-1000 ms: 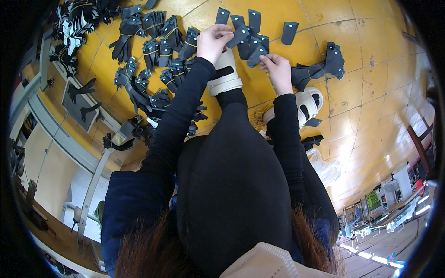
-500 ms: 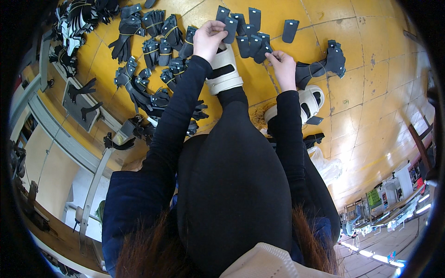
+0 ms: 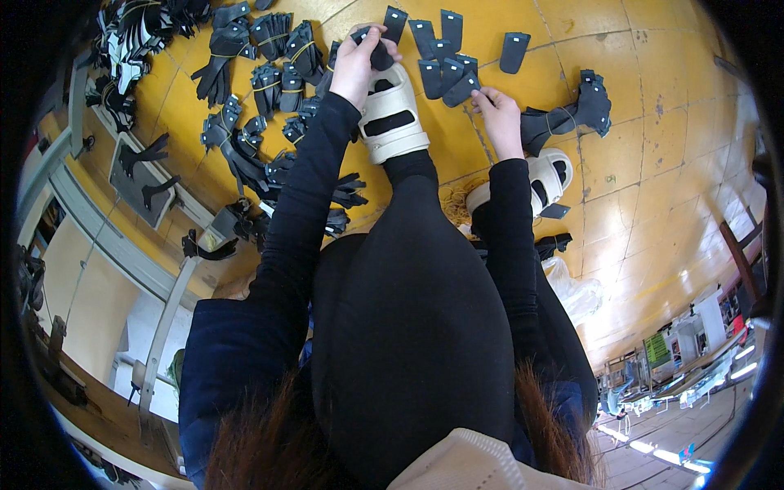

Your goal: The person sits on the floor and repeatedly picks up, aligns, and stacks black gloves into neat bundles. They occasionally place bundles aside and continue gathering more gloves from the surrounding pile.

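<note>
My left hand, over the toe of the left sandal, pinches a dark grey flat fabric piece that is tilted and partly covered by the fingers. The fingertips of my right hand are closed on the corner of another dark grey fabric piece. That one lies at the near right edge of a loose cluster of similar pieces, each with a small pale mark near one end. Just beyond my left hand lies one more such piece.
Rubber-banded bundles of dark pieces cover the yellow tiled floor at left. One single piece and a tied bundle lie at right. My white sandals stand between. A metal frame runs along the left.
My left hand has drawn slightly left, away from the cluster, and its piece is now tilted between the fingers. My right hand has barely moved, still on its piece.
</note>
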`<act>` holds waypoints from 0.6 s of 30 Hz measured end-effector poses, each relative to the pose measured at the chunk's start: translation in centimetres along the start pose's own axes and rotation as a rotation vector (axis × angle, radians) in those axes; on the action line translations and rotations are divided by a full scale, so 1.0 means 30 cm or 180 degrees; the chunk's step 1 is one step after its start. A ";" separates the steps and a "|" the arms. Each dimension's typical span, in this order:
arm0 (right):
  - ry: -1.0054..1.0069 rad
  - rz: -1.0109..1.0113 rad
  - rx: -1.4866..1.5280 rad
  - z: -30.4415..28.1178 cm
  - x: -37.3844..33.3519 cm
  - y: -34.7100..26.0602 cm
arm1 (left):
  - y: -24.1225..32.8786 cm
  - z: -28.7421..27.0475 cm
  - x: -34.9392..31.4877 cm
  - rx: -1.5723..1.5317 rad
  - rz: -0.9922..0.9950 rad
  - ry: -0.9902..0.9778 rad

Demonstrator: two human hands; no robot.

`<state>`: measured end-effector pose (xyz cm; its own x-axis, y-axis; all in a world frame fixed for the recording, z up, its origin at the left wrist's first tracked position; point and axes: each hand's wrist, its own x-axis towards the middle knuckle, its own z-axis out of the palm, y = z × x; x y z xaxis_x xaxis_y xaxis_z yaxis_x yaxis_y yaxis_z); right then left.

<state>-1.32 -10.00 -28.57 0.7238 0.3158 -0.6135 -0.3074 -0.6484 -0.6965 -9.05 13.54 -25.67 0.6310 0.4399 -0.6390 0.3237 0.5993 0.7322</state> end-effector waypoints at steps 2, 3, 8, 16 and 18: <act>0.0006 0.0114 0.0194 0.001 0.001 0.000 | 0.001 0.004 -0.024 -0.0200 -0.0122 -0.0185; 0.0018 0.0113 0.0248 0.002 0.003 0.000 | 0.001 0.006 -0.034 -0.0301 -0.0183 -0.0279; 0.0109 0.0006 -0.0304 0.001 0.000 -0.029 | -0.009 0.016 -0.066 0.0002 -0.0429 -0.0063; 0.0758 -0.0211 -0.0143 0.020 0.027 -0.121 | -0.045 0.047 -0.058 0.0196 -0.0468 0.0383; 0.0697 -0.0332 -0.0009 0.020 0.059 -0.149 | -0.033 0.051 -0.061 0.0174 -0.0558 0.0280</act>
<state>0.97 -6.12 -26.76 0.8682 0.2237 -0.4429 -0.2226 -0.6222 -0.7506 -9.45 11.13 -24.85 0.4984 0.3901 -0.7742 0.4626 0.6356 0.6180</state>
